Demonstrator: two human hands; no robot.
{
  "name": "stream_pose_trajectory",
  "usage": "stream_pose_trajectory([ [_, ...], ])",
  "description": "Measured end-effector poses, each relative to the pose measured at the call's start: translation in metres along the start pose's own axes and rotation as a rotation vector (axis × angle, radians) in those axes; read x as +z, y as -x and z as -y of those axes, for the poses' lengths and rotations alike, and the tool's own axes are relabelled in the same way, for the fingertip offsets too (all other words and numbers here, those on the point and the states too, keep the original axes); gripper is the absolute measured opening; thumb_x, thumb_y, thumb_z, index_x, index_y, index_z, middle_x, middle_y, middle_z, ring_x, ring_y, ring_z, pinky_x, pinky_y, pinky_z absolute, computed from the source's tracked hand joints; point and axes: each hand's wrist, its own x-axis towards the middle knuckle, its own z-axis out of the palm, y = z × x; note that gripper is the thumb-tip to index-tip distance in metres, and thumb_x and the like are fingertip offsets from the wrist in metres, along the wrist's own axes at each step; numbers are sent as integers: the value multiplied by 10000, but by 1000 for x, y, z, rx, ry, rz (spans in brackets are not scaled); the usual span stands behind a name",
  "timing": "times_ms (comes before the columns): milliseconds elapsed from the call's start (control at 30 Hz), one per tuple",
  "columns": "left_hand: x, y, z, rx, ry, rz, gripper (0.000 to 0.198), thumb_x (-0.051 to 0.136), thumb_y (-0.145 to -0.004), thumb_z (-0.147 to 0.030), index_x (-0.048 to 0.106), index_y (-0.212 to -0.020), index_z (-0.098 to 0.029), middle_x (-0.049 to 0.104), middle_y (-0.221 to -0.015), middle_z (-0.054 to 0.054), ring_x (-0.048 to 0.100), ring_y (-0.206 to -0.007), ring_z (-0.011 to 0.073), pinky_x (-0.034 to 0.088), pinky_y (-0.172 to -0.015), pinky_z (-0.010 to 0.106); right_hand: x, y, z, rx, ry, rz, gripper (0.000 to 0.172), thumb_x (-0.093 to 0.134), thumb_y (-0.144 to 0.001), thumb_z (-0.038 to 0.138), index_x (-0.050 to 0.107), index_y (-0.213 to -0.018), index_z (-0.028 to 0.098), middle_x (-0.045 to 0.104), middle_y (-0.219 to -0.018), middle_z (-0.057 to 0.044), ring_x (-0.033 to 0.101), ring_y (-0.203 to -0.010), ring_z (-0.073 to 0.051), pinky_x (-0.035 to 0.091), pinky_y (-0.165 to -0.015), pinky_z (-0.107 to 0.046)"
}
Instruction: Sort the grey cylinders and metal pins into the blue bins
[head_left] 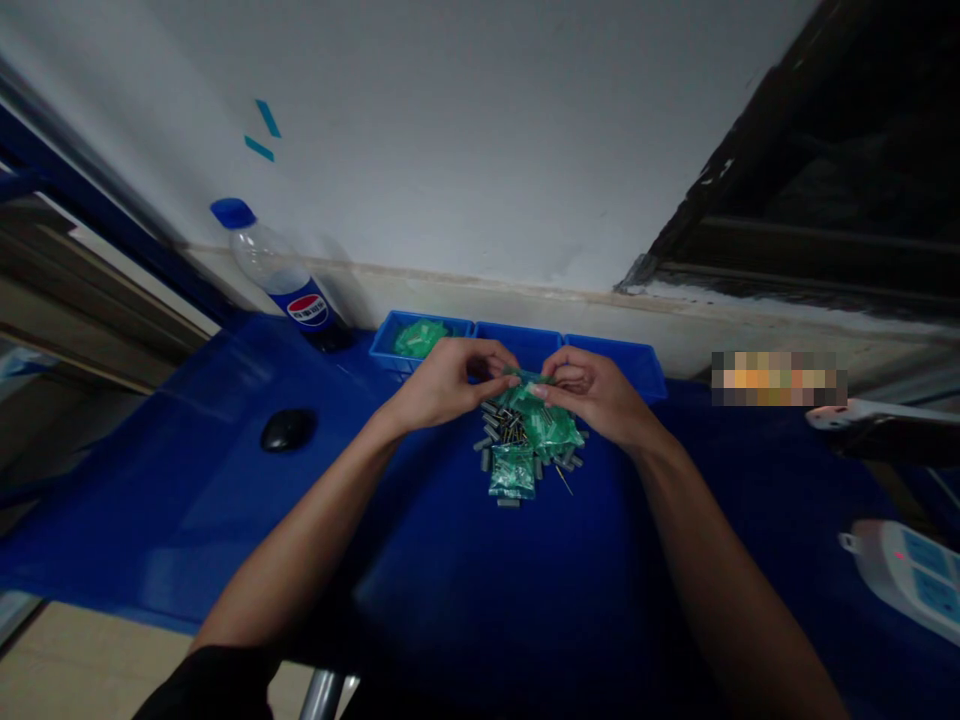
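My left hand (457, 380) and my right hand (589, 390) face each other above a pile on the blue table. Between their fingertips they pinch the top edge of a small green plastic bag (534, 378), one hand at each end. Below lie more green plastic bags (555, 430), one of them a flat, clear-green packet (513, 472) at the front of the pile. Around them are several small grey cylindrical pieces (486, 458) and thin screws (513, 430). One thin screw (564, 481) lies apart at the right. What the held bag contains cannot be made out.
Behind my hands stand a blue bin (382, 345) holding green bags, a middle bin (517, 335) and a right bin (637, 365). A Pepsi bottle (289, 285) and a black mouse (279, 431) are at left; a white power strip (885, 560) is at right.
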Motion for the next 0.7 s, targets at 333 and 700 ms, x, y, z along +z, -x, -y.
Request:
stream_pose_trajectory([
  [333, -39, 8, 10, -40, -726, -487, 183, 618, -940, -220, 779, -1018, -184, 794, -1020, 100, 739, -923, 245, 565, -871, 364, -9, 0, -8, -68, 285, -70, 243, 756, -873, 425, 707, -1008, 228, 807, -957, -84, 774, -873, -258, 606, -827, -436],
  [700, -37, 7, 34, -200, -988, -249, 247, 589, -961, -266, 813, -1048, -209, 802, -1066, 123, 726, -1028, 312, 595, -899, 419, -24, 10, -5, -39, 606, 35, 259, 735, -881, 400, 750, -1062, 215, 800, -939, -79, 746, -830, -248, 582, -753, -402],
])
